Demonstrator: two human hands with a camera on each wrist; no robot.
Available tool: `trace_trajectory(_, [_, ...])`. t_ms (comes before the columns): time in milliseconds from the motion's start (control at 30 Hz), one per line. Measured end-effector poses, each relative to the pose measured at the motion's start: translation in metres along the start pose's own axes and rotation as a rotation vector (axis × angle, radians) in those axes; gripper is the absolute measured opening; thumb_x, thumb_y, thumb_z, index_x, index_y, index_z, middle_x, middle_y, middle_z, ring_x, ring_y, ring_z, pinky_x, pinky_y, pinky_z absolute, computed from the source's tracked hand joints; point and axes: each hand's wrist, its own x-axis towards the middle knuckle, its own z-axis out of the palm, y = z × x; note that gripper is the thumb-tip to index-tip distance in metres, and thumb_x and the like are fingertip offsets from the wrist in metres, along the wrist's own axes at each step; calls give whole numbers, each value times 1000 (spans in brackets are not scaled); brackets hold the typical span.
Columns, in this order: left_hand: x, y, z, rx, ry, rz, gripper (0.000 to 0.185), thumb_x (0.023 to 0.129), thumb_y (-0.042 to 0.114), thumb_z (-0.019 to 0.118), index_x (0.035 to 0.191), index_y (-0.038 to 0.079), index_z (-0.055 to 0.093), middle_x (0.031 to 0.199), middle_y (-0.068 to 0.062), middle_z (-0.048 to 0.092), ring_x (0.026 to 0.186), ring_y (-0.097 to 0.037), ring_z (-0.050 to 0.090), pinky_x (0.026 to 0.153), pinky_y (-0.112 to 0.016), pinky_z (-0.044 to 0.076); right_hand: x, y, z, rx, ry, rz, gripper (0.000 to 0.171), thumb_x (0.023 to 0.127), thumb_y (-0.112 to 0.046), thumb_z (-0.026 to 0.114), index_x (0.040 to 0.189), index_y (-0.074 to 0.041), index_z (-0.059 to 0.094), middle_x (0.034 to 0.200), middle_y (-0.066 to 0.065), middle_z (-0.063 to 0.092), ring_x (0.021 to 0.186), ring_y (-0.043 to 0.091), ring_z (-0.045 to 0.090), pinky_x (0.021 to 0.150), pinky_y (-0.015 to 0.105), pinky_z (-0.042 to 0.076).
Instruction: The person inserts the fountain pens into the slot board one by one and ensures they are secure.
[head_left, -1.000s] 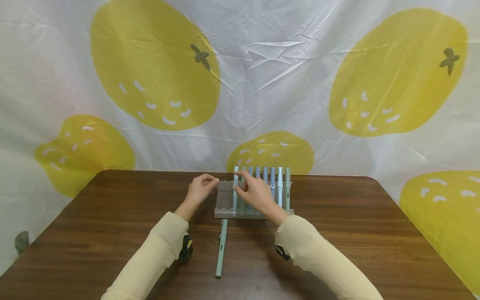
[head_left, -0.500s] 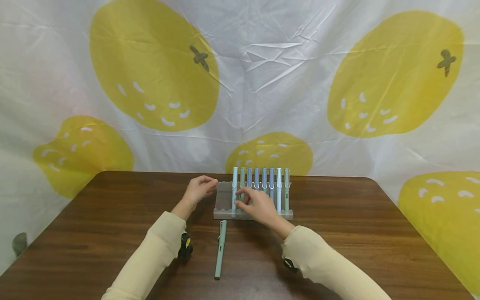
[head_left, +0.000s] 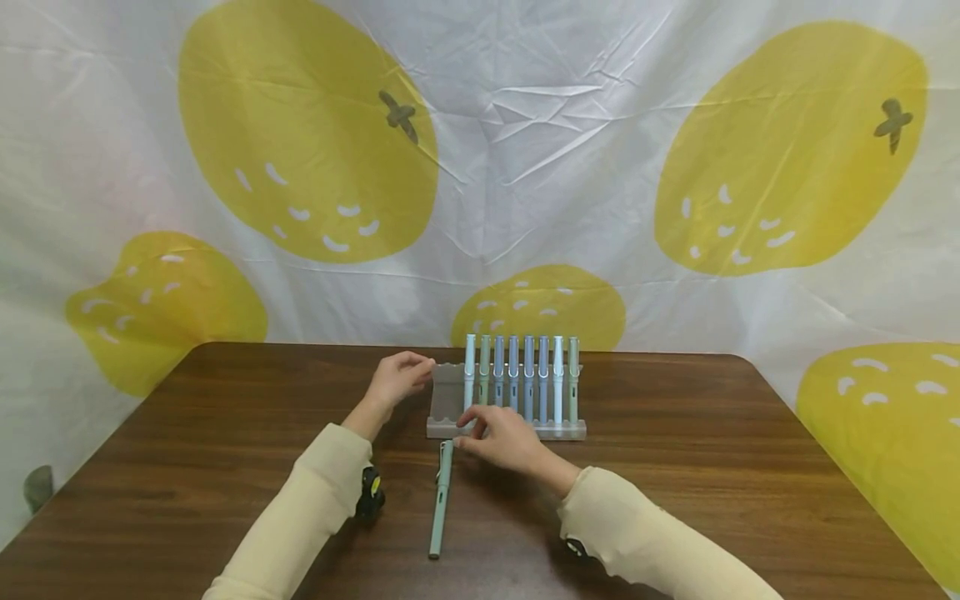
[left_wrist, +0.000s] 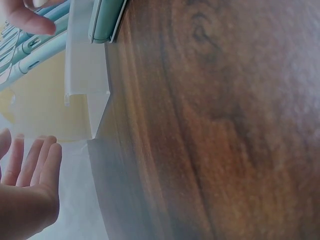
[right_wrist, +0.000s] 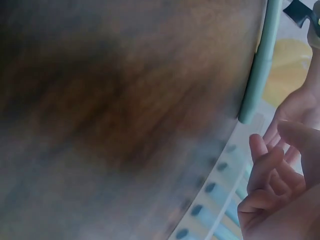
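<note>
On the table lies a sage-green pen (head_left: 441, 504), its clip end pointing at a clear pen rack (head_left: 448, 392). Light blue, green and darker blue pens (head_left: 528, 379) lean side by side in the rack, leaving its left part bare. My left hand (head_left: 397, 381) is at the rack's upper left corner; in the left wrist view its straight fingers (left_wrist: 50, 165) reach the panel's edge. My right hand (head_left: 501, 437) hovers in front of the rack, thumb and index finger apart, beside the loose pen's clip end. Nothing is in its grasp.
The brown wooden table (head_left: 675, 467) extends to both sides of the rack. Behind it hangs a white cloth (head_left: 555, 208) printed with yellow fruit. A dark wrist camera (head_left: 371, 496) sits at the left cuff.
My right hand has come down from the leftmost light blue pen in the rack to the loose green pen's clip end. My left hand stays at the rack's corner.
</note>
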Motion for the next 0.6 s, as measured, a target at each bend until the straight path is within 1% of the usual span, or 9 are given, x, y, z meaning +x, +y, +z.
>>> trace_trajectory(100, [0, 0, 0, -7, 3, -3, 29, 87, 15, 56, 104, -9, 55, 109, -27, 54, 99, -31, 55, 81, -38, 45, 0, -2, 3, -15, -24, -15, 21, 77, -20, 66, 94, -9, 62, 66, -7, 60, 54, 4, 51, 49, 22, 41])
trace_trajectory(233, [0, -1, 1, -13, 8, 4, 29, 87, 15, 56, 103, -9, 55, 108, -27, 54, 99, -32, 55, 81, -38, 44, 1, -2, 7, -37, -67, -10, 24, 78, -24, 66, 96, -10, 61, 64, -9, 57, 54, 3, 49, 50, 21, 40])
trace_trajectory(467, [0, -1, 0, -26, 4, 9, 29, 87, 15, 57, 102, -9, 56, 108, -27, 54, 100, -33, 54, 82, -38, 44, 4, -4, 10, -43, -134, -9, 29, 78, -25, 66, 100, -7, 61, 60, -9, 53, 51, 2, 47, 48, 21, 39])
trace_trajectory(600, [-1, -1, 0, -26, -3, 15, 31, 87, 16, 57, 104, -10, 55, 108, -27, 53, 101, -34, 53, 82, -39, 44, 7, -6, 11, -73, -170, -7, 33, 79, -31, 65, 101, -7, 60, 61, -10, 53, 52, 3, 47, 48, 21, 39])
